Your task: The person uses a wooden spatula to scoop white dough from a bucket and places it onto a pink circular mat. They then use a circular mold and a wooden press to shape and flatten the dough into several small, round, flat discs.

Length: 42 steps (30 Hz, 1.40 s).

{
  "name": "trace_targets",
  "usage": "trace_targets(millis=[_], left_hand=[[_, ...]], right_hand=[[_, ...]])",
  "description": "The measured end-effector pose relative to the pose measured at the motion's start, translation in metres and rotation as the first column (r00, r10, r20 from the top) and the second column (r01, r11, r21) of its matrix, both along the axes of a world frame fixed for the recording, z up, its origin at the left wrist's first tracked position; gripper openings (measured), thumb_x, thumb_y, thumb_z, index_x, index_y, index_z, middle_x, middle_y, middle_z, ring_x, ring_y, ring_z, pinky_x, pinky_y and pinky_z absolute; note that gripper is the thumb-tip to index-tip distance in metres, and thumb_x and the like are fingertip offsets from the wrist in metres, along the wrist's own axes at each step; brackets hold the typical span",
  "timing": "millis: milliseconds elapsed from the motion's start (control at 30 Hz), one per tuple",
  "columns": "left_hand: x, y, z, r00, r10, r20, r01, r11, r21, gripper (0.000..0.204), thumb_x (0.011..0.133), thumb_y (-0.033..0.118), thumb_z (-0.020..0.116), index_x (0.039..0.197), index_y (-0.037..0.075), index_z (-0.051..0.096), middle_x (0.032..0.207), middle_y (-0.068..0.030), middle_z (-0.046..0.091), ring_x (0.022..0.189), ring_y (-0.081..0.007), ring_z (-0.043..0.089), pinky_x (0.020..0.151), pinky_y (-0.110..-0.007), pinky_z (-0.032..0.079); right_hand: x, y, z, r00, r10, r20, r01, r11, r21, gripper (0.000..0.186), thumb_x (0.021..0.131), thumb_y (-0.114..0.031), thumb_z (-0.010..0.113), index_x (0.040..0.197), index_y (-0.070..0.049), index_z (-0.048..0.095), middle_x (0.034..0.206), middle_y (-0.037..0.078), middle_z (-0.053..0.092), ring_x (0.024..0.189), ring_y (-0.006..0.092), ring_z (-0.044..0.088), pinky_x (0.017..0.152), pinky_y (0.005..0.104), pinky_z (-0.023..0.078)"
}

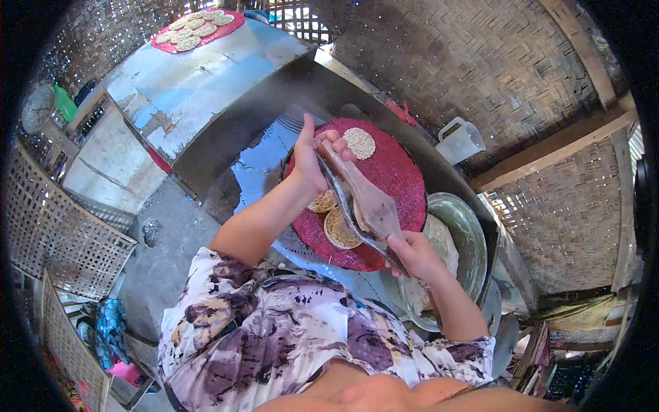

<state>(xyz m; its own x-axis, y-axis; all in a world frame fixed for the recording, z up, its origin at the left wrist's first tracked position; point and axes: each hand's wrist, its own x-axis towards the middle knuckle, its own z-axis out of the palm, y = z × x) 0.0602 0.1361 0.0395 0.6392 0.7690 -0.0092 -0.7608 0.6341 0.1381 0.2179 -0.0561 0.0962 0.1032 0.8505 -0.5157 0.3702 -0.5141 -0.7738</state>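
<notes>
Both my hands hold a long, grey-brown, two-layered flat piece (376, 209), tilted edge-up over a round red mat (401, 165). Its layers gape apart in the middle; whether it is a folded sheet or a pair of thin boards I cannot tell. My left hand (317, 156) grips the far end, fingers curled over the edge and thumb sticking up. At the near end, my right hand (413, 257) pinches it. Beneath it on the mat is a round ring or shallow dish of pale grains (341, 228), partly covered. A flat grainy disc (360, 143) lies at the mat's far side.
A large basin (475, 240) with whitish contents stands close on the right. Behind it, a clear plastic jug (460, 141) sits by the woven wall (473, 62). On the far-left worn tabletop (199, 72), several pale discs (195, 29) lie on another red mat.
</notes>
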Motion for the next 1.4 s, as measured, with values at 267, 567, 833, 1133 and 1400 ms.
trace_targets(millis=[267, 567, 833, 1133, 1400], left_hand=[[0.014, -0.016, -0.008, 0.997, -0.074, 0.002, 0.074, 0.996, -0.048, 0.055, 0.076, 0.065, 0.038, 0.059, 0.014, 0.042, 0.050, -0.0010, 0.043, 0.049, -0.0192, 0.045, 0.066, -0.038, 0.042], [-0.018, -0.027, 0.025, 0.727, 0.479, -0.492, 0.569, -0.018, 0.822, 0.066, 0.075, 0.031, 0.061, 0.124, -0.002, 0.033, 0.129, -0.0173, 0.035, 0.123, -0.0245, 0.031, 0.103, -0.035, 0.019], [-0.049, 0.000, -0.058, 0.459, 0.430, -0.777, 0.174, 0.814, 0.554, 0.015, 0.078, 0.017, 0.058, 0.087, 0.005, 0.062, 0.082, -0.0072, 0.062, 0.079, -0.0164, 0.059, 0.071, -0.029, 0.048], [-0.122, -0.006, -0.021, 0.361, 0.904, -0.229, 0.061, 0.222, 0.973, 0.011, 0.074, 0.008, 0.061, 0.076, 0.005, 0.050, 0.066, -0.0034, 0.053, 0.065, -0.0163, 0.054, 0.100, -0.047, 0.025], [-0.113, -0.017, 0.000, 0.351, 0.915, -0.199, 0.029, 0.201, 0.979, 0.017, 0.073, 0.006, 0.062, 0.074, 0.009, 0.045, 0.064, -0.0005, 0.046, 0.069, -0.0166, 0.053, 0.099, -0.049, 0.025]], right_hand=[[0.004, -0.017, 0.016, 0.998, 0.023, 0.057, -0.018, 0.996, -0.090, 0.043, 0.083, -0.043, 0.049, 0.086, 0.000, 0.054, 0.063, 0.006, 0.056, 0.047, 0.0121, 0.053, 0.041, 0.0239, 0.041], [0.003, -0.009, 0.018, 0.911, -0.058, -0.407, 0.201, 0.927, 0.317, 0.058, 0.087, -0.029, 0.045, 0.132, -0.011, 0.014, 0.077, 0.009, 0.054, 0.061, 0.0164, 0.056, 0.048, 0.0287, 0.045], [-0.001, 0.031, -0.038, 0.996, 0.071, 0.062, -0.091, 0.895, 0.437, 0.044, 0.082, -0.035, 0.053, 0.116, -0.007, 0.050, 0.093, 0.008, 0.060, 0.082, 0.0146, 0.057, 0.067, 0.0255, 0.046], [0.002, 0.034, -0.068, 0.805, -0.007, 0.593, -0.194, 0.942, 0.274, 0.023, 0.074, -0.029, 0.056, 0.073, -0.007, 0.064, 0.078, 0.011, 0.057, 0.075, 0.0298, 0.056, 0.067, 0.0408, 0.044], [-0.005, 0.040, -0.066, 0.721, 0.037, 0.692, -0.327, 0.898, 0.293, 0.019, 0.071, -0.024, 0.056, 0.070, -0.006, 0.062, 0.076, 0.011, 0.057, 0.075, 0.0296, 0.056, 0.068, 0.0416, 0.045]])
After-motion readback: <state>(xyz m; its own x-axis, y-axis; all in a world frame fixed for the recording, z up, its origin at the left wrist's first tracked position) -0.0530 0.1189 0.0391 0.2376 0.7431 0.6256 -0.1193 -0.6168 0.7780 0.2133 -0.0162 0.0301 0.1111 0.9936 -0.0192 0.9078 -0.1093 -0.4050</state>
